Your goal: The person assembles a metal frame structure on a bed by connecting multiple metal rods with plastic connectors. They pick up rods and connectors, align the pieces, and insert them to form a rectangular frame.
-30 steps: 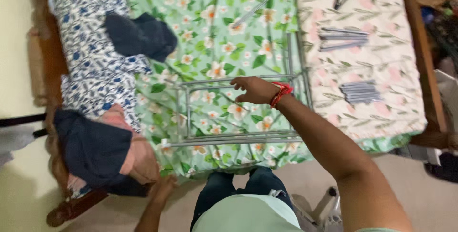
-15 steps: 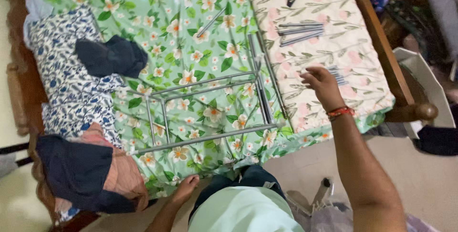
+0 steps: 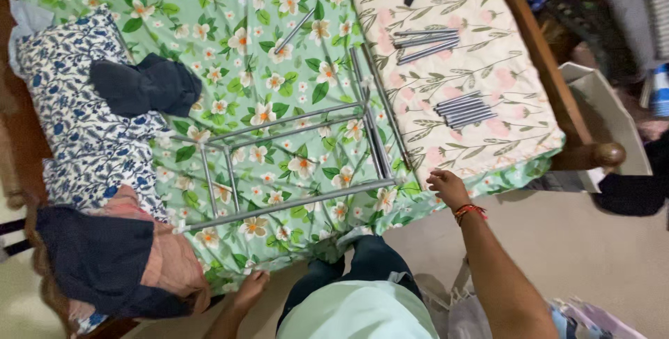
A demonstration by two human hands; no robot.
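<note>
— Two hands are in view, yes? What does each one do?

— The right hand (image 3: 447,187) is at the near edge of the bed (image 3: 529,46), fingers loosely curled and holding nothing. It is just beside the corner of the metal frame (image 3: 300,165); if it touches the frame, I cannot tell. The left hand (image 3: 251,287) rests low against the hanging edge of the green floral sheet (image 3: 230,32), fingers spread, also holding nothing.

— And where is the frame?

— It lies flat on the green sheet, in the middle of the bed. Two bundles of short metal rods (image 3: 463,109) lie apart on the pink sheet (image 3: 474,67), and one single rod (image 3: 294,31) lies further up on the green sheet.
</note>
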